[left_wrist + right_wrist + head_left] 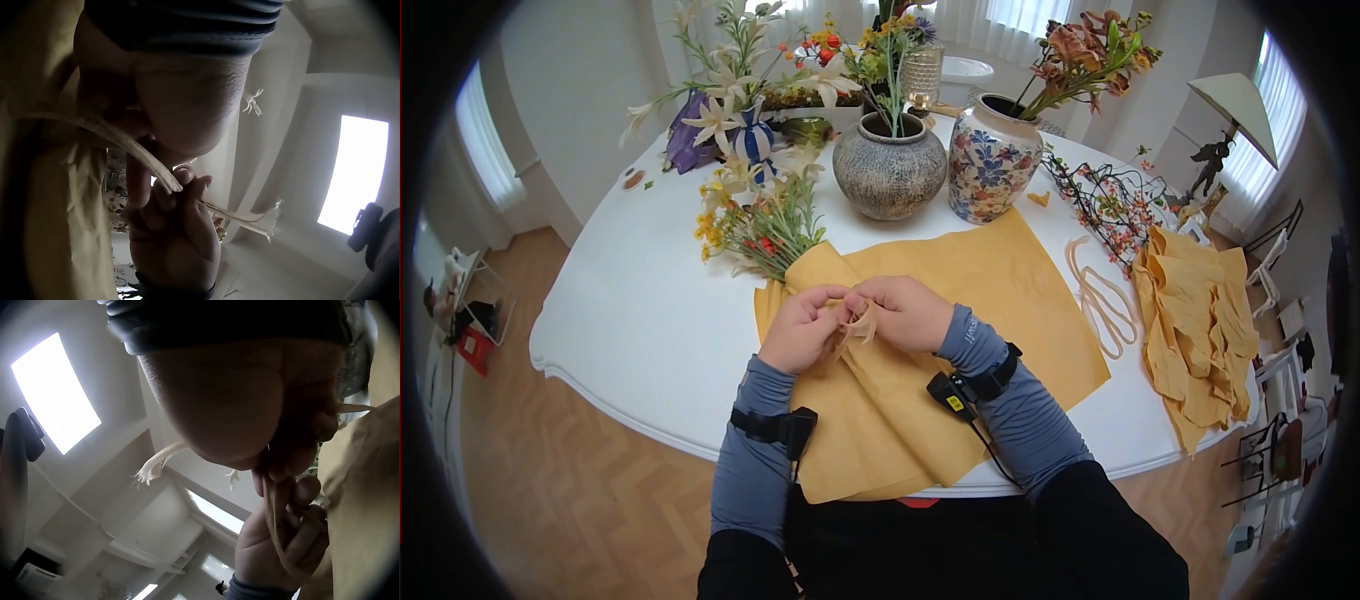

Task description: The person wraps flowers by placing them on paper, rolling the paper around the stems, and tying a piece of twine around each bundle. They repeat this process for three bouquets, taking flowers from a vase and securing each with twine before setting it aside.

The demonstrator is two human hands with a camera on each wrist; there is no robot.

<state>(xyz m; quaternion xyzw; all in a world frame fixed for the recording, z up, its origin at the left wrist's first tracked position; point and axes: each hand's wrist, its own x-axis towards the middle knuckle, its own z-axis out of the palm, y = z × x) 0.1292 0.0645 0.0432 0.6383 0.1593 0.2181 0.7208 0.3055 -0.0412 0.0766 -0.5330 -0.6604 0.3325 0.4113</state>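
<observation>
Yellow-brown paper [870, 400] is wrapped round the stems of a bouquet [770, 225] that lies to the upper left. Over the wrap, my left hand [798, 328] and my right hand [905, 312] meet, fingertips together, pinching a pale tan cord [862, 326]. The left wrist view shows one strand of cord [134, 147] running up to the fingertips, with a frayed end [265, 228] sticking out. From the right hand [219, 406], another frayed end [156, 464] hangs in the right wrist view. Whether the cord is knotted is hidden by the fingers.
Behind the paper stand a grey round vase [890, 170], a floral vase [994, 160] and a blue-striped vase [753, 145]. On the right lie looped cord [1100, 305], berry branches [1115, 205] and crumpled yellow paper [1195, 330]. The white table's [630, 330] edge curves round the left.
</observation>
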